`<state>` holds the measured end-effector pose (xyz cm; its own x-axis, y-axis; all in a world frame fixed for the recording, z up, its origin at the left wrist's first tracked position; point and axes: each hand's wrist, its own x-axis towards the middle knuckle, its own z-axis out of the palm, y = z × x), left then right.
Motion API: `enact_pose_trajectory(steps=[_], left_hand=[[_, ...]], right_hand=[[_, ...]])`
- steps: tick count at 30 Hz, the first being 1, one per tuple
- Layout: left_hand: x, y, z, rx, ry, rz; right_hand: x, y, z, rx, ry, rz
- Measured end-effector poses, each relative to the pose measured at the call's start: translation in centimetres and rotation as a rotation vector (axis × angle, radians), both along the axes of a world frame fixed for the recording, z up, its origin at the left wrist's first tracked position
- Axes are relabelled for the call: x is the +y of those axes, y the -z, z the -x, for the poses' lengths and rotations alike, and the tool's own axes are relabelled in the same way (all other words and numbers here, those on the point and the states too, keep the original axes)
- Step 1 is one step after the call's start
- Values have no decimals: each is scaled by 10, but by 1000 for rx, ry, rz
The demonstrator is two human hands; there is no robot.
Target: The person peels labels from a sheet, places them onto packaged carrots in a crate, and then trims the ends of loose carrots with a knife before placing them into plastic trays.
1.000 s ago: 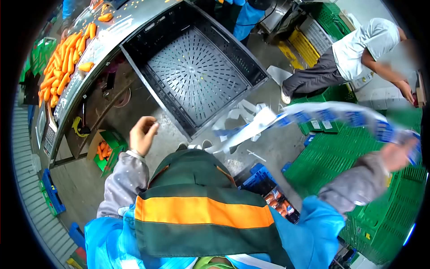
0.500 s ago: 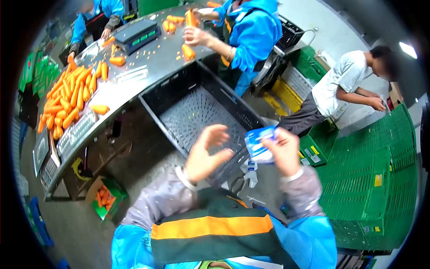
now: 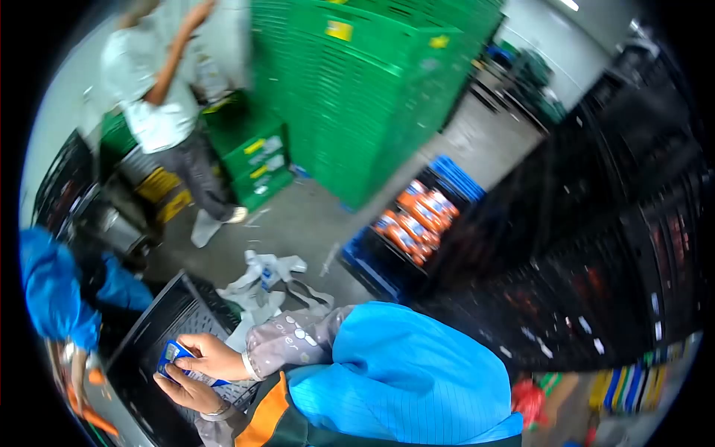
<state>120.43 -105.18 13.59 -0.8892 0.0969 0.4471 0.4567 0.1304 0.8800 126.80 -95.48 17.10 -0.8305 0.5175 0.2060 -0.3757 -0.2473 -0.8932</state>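
My right hand and my left hand are together at the lower left, fingers closed on a small blue and white packet. Both hands are above a black crate with a slotted base. At the far left edge a co-worker in a blue garment has hands near several carrots on the metal table.
Green crates stand stacked at the top middle. A person in a white shirt stands at the upper left. Plastic bags lie beyond the black crate. A crate of packed carrots sits right of centre, beside tall stacks of black crates.
The view has swung to the right. My left hand was open and apart; now it is closed on the packet with my right hand. The person in white has raised an arm.
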Motion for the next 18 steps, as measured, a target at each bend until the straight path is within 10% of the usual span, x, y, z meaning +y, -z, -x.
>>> enact_pose_trajectory(steps=[6,16,18], left_hand=[[72,21,-11,-241,591,10],[69,-35,-35,-366,513,157],[68,-33,-31,-435,422,-69]], right_hand=[[60,25,-50,-105,338,-106],[69,9,-54,-341,360,-241],[61,4,-33,-249,192,95]])
